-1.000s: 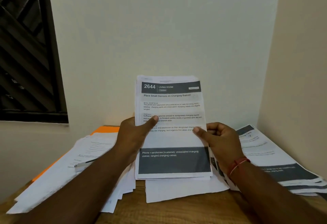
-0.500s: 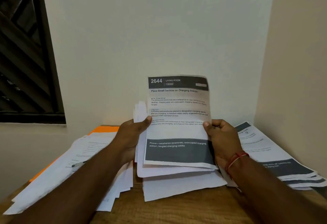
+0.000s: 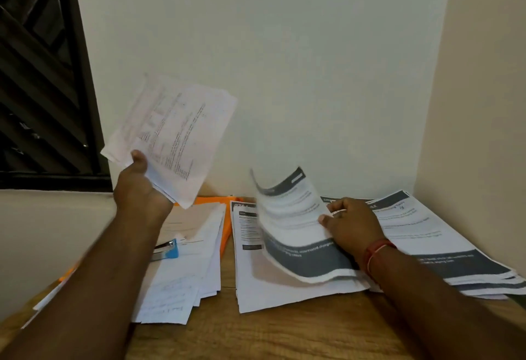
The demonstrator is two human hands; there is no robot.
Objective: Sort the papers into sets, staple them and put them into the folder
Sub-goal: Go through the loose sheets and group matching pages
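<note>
The papers are in many places, and two lots are in the hands. The left hand (image 3: 136, 186) is up in the air with its thumb and fingers pinched on the bottom corner of a small stack of sheets (image 3: 173, 137), which leans up and to the right. I think it holds the ones not sorted yet, kept high and out of the way. The right hand (image 3: 351, 226) is low, pinching the right edge of one sheet with dark bands (image 3: 296, 226). That sheet is bent and blurry, with its top curled up, so it looks like it is on its way onto a pile. Right under it lies a middle pile (image 3: 256, 280). Just past the right hand is another pile (image 3: 444, 234), pushed close to the side wall (image 3: 484, 103). Below the left hand is a messy pile (image 3: 187, 263) with a blue stapler (image 3: 166, 249) on top, and the orange folder (image 3: 225, 217) peeks out from under it. The wooden table (image 3: 256, 334) is bare near the person, so there is room there. The piles fan out at their edges and could slide.
</note>
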